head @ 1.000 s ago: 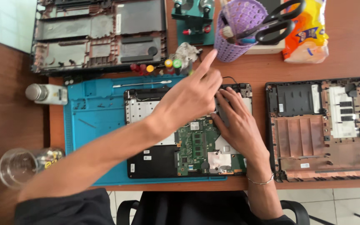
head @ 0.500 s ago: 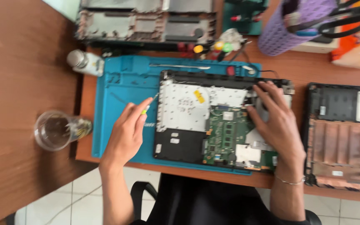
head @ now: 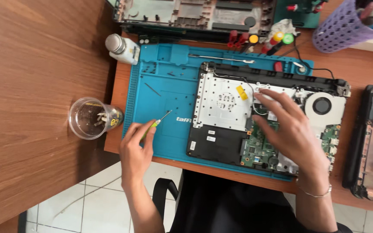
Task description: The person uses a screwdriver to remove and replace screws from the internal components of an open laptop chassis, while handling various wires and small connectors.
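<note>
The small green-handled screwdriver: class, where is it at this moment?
In the head view, the small green-handled screwdriver is in the left hand, over the blue work mat, between the clear plastic cup and the opened laptop.

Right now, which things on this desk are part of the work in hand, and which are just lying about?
In use:
left hand holding screwdriver
right hand on open laptop
blue mat

Lying about:
clear cup
small bottle
purple basket
spare shells
metal pry tool
</note>
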